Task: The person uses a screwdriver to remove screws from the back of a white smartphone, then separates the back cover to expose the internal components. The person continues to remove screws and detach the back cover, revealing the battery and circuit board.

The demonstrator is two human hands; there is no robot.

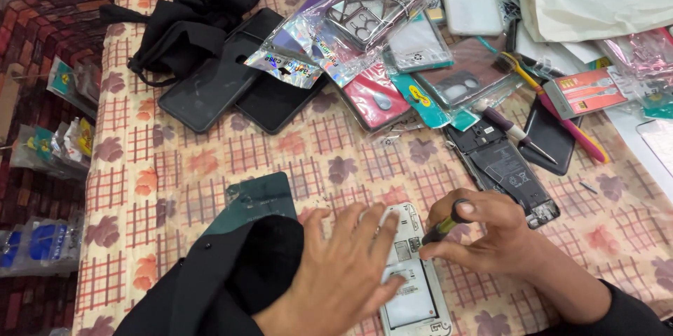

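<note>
The right hand (491, 234) pinches a small screwdriver (440, 226), its tip on an opened white phone (415, 287). The left hand (343, 273) lies flat and open on that phone. The phone rests on the checked tablecloth (189, 168), near a dark green back cover (256, 199).

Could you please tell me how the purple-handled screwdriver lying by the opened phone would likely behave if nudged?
The purple-handled screwdriver has a round handle, so it would probably roll. It looks small and thin, so likely light. Its tip lies beside the opened phone, which might stop it on that side.
</note>
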